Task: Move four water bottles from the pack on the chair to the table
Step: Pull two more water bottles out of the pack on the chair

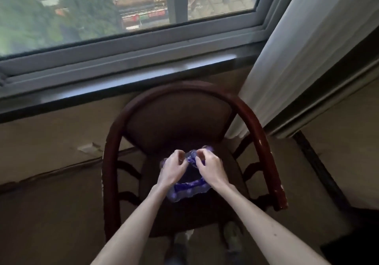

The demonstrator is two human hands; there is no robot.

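A pack of water bottles [187, 191] in clear and purple plastic wrap sits on the dark seat of a red-brown wooden armchair [264, 148] under the window. Both hands are on top of the pack. My left hand [173, 169] pinches the wrap near the pack's far left. My right hand [210, 168] pinches the wrap just to the right of it. The bottles themselves are mostly hidden under my hands and the blurred wrap. No table is in view.
A window with a dark sill [123, 88] runs behind the chair. A pale curtain [303, 45] hangs at the right, reaching down beside the chair's back. My feet [231, 238] show on the floor below the seat's front edge.
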